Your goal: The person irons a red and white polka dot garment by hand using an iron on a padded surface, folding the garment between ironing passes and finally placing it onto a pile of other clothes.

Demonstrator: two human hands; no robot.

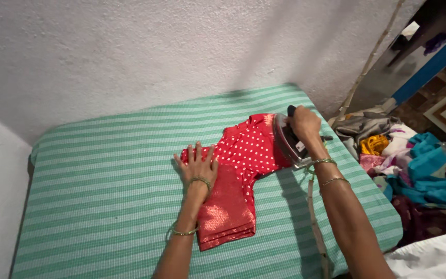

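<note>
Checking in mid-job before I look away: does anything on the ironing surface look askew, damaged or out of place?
Nothing damaged. The iron is tipped up on its edge at the red dotted blouse, gripped by the right hand, not flat. Its cord trails across the striped sheet. The left hand presses the blouse flat.

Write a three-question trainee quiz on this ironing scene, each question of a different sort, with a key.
1. True or false: the left hand lies flat on the red polka-dot garment.
2. Multiple choice: the right hand grips
A. a pair of scissors
B. the iron
C. a hanger
3. Fill in: the garment lies on a green and white ______ cloth.

Key
1. True: the fingers are spread, palm down on the fabric.
2. B: the hand closes round the iron's handle at the garment's right edge.
3. Striped. The pile of clothes lies off to the right of it.
</note>
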